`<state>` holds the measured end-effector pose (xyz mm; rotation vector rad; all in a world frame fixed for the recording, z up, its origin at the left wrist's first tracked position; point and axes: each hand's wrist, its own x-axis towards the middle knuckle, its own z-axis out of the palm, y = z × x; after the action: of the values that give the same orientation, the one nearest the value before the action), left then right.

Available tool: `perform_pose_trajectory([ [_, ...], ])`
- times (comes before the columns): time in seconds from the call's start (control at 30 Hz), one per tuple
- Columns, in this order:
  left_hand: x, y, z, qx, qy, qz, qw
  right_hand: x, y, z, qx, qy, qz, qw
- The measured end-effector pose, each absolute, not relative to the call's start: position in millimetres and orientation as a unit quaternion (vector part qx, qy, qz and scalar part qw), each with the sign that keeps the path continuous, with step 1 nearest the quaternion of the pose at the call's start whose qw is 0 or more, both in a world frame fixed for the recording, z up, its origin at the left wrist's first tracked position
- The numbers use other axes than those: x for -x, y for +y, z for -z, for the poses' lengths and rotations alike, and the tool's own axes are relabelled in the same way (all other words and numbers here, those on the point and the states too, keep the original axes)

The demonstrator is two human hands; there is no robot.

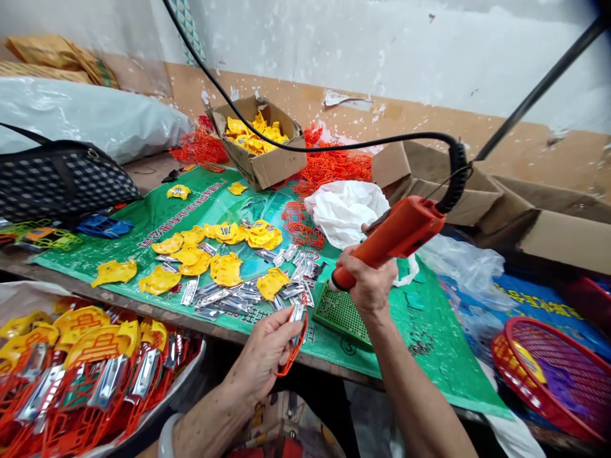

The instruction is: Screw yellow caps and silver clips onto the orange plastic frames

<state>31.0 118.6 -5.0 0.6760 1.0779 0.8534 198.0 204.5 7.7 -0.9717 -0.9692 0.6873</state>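
My left hand (270,348) is closed on a small red plastic frame (292,353) with a shiny silver plate (296,313) against it, just over the table's front edge. Wrapped round a red electric screwdriver (391,236) is my right hand (370,280), its tool tip pointing down and left above a green perforated tray (341,312). Loose silver plates (229,296) lie piled on the green sheet (157,210) beyond my left hand. Among and behind them sit several yellow plastic shells (226,269), some with printed marks.
A cardboard box (279,168) of yellow shells stands at the back, beside heaps of red frames (334,162). At front left is a sack (191,388) of assembled pieces. A red basket (548,381) sits at right. The black cable (382,141) hangs across.
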Motion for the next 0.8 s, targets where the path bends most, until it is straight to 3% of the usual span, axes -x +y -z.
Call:
perform_pose_trajectory([
  [0.8,-24.4,128.6,14.4,-0.397,0.480,-0.357,0.696,-194.1,211.0,0.0,0.473,-0.429,-0.302,0.708],
])
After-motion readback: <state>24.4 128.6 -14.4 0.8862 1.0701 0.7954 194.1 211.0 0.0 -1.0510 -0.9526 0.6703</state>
